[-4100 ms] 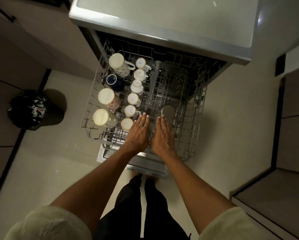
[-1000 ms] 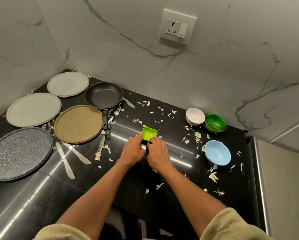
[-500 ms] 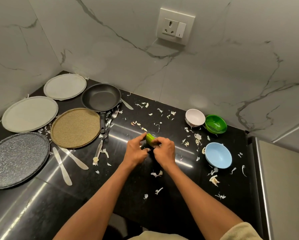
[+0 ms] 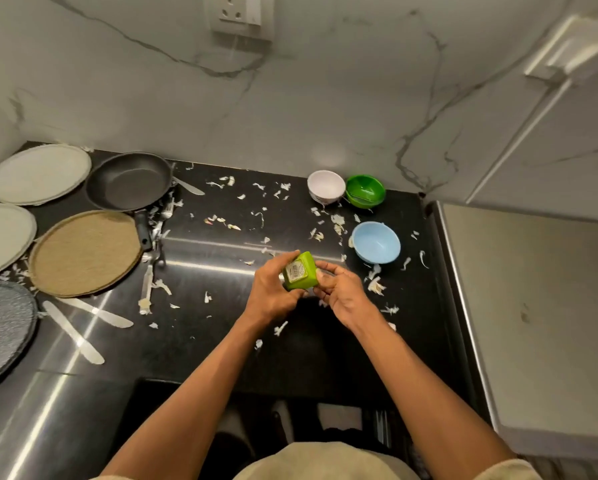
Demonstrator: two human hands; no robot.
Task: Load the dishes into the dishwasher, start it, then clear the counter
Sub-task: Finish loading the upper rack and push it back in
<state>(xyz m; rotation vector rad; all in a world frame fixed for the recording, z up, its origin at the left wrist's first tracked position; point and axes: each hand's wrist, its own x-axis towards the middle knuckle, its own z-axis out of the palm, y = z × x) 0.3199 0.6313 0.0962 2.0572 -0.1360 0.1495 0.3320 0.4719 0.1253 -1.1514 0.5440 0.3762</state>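
Head view; I see both hands raised just above the middle of the black counter [image 4: 221, 341], holding a small square lime-green cup [image 4: 299, 271] between them; the cup is tilted on its side, its base with a white label facing me; my left hand [image 4: 271, 289] curls round the cup's left side, fingers wrapped over the top and thumb below; my right hand [image 4: 342, 292] grips the cup's right side, fingertips [image 4: 321, 271] touching its edge, fingers bent; the cup is clear of the counter surface.

Toward the back edge, right of centre, a white bowl [image 4: 326, 185] and a dark green bowl [image 4: 365, 190] stand touching or nearly so; a pale blue bowl [image 4: 376, 241] stands just in front of them, near the right edge; all three are upright and well apart from the hands.

At the back left corner a black frying pan [image 4: 128, 180] sits with its handle pointing toward me; a pale plate [image 4: 39, 174] lies to its left; a tan plate [image 4: 84, 252] lies in front of the pan; another pale plate [image 4: 3, 240] and a speckled grey plate [image 4: 1, 330] run along the left edge; two butter knives [image 4: 82, 323] lie crossed-angled in front of the tan plate; a fork [image 4: 146, 282] lies beside it; a further knife [image 4: 188, 186] lies just right of the pan.

White and yellowish peel scraps [image 4: 373, 284] are scattered over the counter.
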